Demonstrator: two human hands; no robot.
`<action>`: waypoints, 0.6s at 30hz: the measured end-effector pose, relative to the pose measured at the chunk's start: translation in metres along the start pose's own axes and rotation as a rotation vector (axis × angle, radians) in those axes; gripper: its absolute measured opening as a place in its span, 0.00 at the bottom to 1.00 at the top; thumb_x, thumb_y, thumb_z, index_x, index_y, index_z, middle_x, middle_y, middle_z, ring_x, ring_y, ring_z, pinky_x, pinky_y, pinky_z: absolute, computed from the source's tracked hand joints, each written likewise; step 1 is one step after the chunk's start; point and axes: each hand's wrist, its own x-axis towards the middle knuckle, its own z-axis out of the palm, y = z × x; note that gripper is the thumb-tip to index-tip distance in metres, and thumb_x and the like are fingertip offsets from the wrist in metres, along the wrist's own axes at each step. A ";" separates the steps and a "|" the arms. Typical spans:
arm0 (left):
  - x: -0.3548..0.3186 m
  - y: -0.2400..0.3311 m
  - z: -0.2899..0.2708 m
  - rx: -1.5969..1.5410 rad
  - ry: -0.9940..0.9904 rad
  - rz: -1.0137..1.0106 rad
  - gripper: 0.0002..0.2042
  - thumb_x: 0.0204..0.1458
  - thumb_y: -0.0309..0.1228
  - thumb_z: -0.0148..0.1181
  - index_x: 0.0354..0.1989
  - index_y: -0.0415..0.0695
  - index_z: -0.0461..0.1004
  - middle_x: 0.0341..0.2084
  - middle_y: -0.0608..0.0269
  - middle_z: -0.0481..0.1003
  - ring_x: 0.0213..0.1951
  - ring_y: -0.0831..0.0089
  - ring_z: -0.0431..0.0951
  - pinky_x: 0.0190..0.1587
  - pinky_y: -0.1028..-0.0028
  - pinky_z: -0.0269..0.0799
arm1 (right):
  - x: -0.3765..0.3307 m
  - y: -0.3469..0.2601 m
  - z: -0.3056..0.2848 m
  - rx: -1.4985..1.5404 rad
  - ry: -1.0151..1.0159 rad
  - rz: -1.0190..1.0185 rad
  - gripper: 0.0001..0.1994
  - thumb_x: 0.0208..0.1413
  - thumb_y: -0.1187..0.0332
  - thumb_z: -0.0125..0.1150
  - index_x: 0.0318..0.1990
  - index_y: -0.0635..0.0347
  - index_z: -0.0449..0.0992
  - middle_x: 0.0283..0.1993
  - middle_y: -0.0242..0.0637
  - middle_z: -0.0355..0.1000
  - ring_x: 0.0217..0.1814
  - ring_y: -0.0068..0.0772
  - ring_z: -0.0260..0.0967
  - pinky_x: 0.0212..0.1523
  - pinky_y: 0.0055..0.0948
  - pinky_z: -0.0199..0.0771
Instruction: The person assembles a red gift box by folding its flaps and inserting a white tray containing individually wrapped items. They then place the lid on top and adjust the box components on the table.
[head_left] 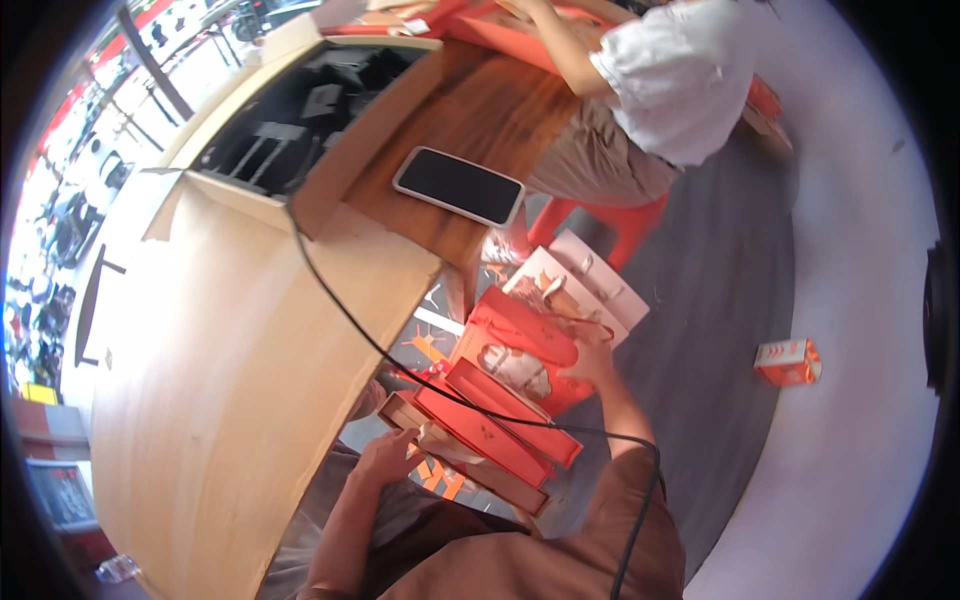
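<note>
- The right hand (590, 362) is closed over the upper edge of a red paper gift bag (515, 345) with a printed picture on its face; fingers curl over the rim, apparently beside its cord handle, so it has hold of the bag.
- The left hand (388, 455) lies half-open, fingers spread and pressing down on the near end of a long, flat brown cardboard box (500, 482); whether it grips or only steadies it I cannot tell.
- Between the two hands, just above the left one, two long red cardboard lids or boxes (478, 425) lie stacked askew on the brown box, touching it.
- Beyond the right hand, a white paper bag (590, 285) with orange print stands behind the red one, touching it.
- A black cable (350, 320) runs from the pale wooden tabletop (220, 380) across the boxes, passing under the right forearm.
- Handling, as I judge it: the bag is light, thin, easily creased; best taken at the reinforced rim or handle, not the printed face. The boxes look stiff but light and smooth, likely to slide off one another, so hold them by the long edges.
- Well off to the right of the right hand, a small orange carton (788, 361) sits on the floor.
- Far beyond both hands, a black smartphone (458, 186) lies on a dark wooden table, near another person in a white shirt (680, 75).
</note>
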 end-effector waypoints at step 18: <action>-0.019 0.016 -0.018 -0.054 -0.085 0.110 0.26 0.61 0.42 0.55 0.68 0.50 0.73 0.56 0.48 0.81 0.57 0.50 0.83 0.57 0.52 0.79 | -0.392 0.080 -0.297 0.313 1.079 0.075 0.44 0.41 0.64 0.83 0.68 0.67 0.68 0.65 0.49 0.70 0.70 0.48 0.68 0.72 0.43 0.65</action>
